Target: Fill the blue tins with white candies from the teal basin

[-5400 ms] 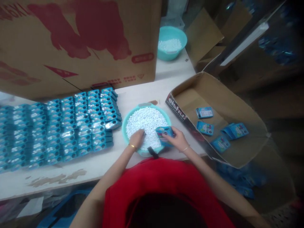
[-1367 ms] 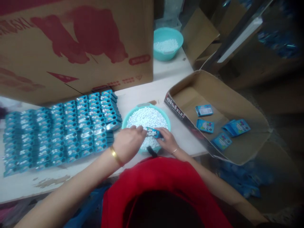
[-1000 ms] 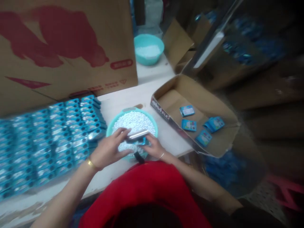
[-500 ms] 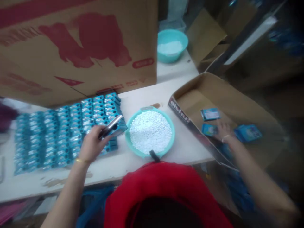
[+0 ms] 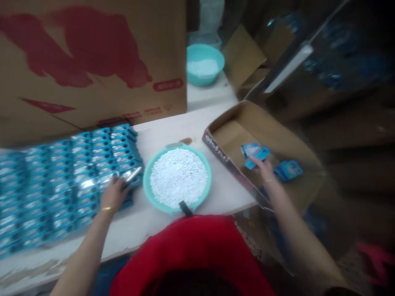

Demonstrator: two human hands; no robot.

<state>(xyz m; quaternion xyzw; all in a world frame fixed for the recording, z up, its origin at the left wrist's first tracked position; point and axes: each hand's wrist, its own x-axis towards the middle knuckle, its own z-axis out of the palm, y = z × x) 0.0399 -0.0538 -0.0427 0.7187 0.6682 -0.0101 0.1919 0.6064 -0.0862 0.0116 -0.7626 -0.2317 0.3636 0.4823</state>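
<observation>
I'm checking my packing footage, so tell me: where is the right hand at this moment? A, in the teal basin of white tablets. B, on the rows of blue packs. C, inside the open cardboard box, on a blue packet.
C: the right hand reaches into the open cardboard box and touches a blue packet; whether it grips is blurred.

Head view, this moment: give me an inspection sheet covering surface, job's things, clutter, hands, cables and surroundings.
Surface: pale worn table, scuffed along its near edge.
Job's things: rows of small blue filled packs at left; teal round plastic basin of white pellets in the middle; open brown cardboard box at right holding blue flat packs.
Clutter: nothing seen.
Hands: left hand setting a blue pack with a silvery face on the rows; right hand in the box, fingers on a blue flat pack.
Cables: nothing seen.
Surroundings: large brown carton with red print behind; second teal basin; dim stacked cardboard at right.
</observation>
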